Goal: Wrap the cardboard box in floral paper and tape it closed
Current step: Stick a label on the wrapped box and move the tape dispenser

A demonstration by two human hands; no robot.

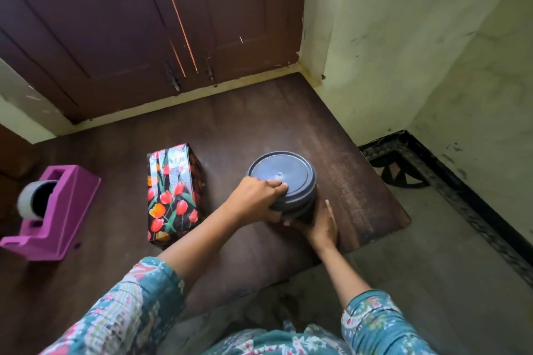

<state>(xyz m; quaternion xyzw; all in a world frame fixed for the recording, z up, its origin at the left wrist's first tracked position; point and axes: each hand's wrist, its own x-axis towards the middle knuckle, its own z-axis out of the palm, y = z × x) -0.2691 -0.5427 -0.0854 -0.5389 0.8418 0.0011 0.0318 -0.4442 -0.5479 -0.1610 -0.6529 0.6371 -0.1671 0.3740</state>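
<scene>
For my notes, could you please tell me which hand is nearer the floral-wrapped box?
Left: the left hand grips the dark container beside the floral-wrapped box; the right hand holds the container's far side.

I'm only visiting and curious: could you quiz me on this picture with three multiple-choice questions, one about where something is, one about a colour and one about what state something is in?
1. Where does the tape dispenser stand?
A. On the floor
B. On a shelf
C. On the table, left of the wrapped box

2. What colour is the tape dispenser?
A. Green
B. Pink
C. White

3. What are the person's hands doing?
A. Both hold the round container
B. Both lie flat on the table
C. One pulls tape while the other hangs idle

Answers:
1 C: it sits near the table's left edge, with the box to its right.
2 B: its body is bright pink.
3 A: the left hand grips the container from above and the right hand cups its side.
</scene>
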